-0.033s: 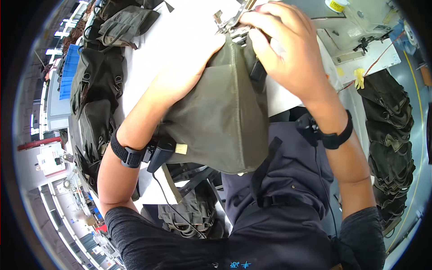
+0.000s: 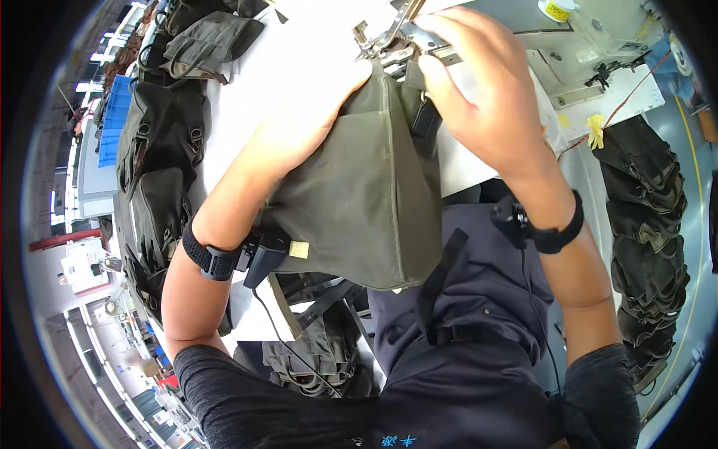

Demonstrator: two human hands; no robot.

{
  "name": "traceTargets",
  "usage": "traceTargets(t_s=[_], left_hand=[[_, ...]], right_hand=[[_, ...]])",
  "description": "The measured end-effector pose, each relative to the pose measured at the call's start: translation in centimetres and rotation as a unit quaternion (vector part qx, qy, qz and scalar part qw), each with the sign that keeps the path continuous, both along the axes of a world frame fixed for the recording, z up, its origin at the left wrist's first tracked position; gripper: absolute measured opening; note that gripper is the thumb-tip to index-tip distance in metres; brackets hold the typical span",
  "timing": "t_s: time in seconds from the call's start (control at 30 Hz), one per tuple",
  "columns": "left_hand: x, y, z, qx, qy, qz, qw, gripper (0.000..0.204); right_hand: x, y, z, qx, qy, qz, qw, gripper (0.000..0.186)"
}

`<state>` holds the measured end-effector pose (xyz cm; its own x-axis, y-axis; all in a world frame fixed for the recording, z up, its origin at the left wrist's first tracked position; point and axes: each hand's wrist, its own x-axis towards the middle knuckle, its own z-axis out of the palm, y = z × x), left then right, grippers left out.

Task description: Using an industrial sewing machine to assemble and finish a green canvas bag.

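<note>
A dark olive fabric bag point(image 2: 344, 194) hangs over the table edge toward my lap, a raised seam running down it. The bag's top end reaches the metal presser-foot parts point(image 2: 389, 51) of what looks like a sewing machine. My left hand point(image 2: 310, 120) lies along the bag's upper left side, thumb against the fabric; glare washes out its other fingers. Right of the metal parts, my right hand point(image 2: 482, 82) is open, thumb and fingers apart with nothing visible between them. A small black tab point(image 2: 425, 120) hangs on the bag below the right thumb.
Several dark bags point(image 2: 161, 127) line the table's left side, near a blue bin point(image 2: 114, 120). More dark fabric pieces point(image 2: 647, 224) are stacked at the right. A yellow-and-white tub point(image 2: 559, 10) sits at the top right. Folded bags point(image 2: 314, 359) lie below the table. A cable runs from each wrist device.
My right hand's fingers have moved slightly up and right, away from the metal parts, uncovering more of them. The bag's right side has shifted slightly left; my left hand has barely moved.
</note>
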<state>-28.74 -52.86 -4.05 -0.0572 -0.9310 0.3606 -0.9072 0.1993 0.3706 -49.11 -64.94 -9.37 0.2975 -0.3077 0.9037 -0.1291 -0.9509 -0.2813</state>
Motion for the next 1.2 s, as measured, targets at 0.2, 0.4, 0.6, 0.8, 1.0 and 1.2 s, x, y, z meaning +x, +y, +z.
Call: traceTargets(t_s=[0.2,0.4,0.6,0.8,1.0,1.2], left_hand=[[0.3,0.4,-0.5,0.134,0.317,0.134,0.929,0.021],[2.7,-1.0,-2.8,0.096,0.608,0.023,0.787,0.023],[3.5,-1.8,0.6,0.210,0.460,0.046,0.862,0.024],[2.6,-1.7,2.4,0.256,0.217,0.072,0.939,0.022],[1.2,-0.4,1.5,0.150,0.196,0.050,0.968,0.026],[0.0,-0.3,1.8,0.165,0.297,0.126,0.932,0.031]], right_hand=[[-2.4,3.7,-4.3,0.413,-0.067,0.155,0.895,0.023],[-0.1,4.2,-4.4,0.649,-0.137,0.437,0.608,0.040],[0.5,4.6,-1.2,0.726,-0.130,0.407,0.538,0.029],[1.0,4.4,-1.4,0.744,-0.136,0.391,0.525,0.024],[0.7,3.8,-1.1,0.750,-0.141,0.402,0.506,0.024],[0.3,2.9,-1.0,0.763,-0.119,0.413,0.483,0.021]])
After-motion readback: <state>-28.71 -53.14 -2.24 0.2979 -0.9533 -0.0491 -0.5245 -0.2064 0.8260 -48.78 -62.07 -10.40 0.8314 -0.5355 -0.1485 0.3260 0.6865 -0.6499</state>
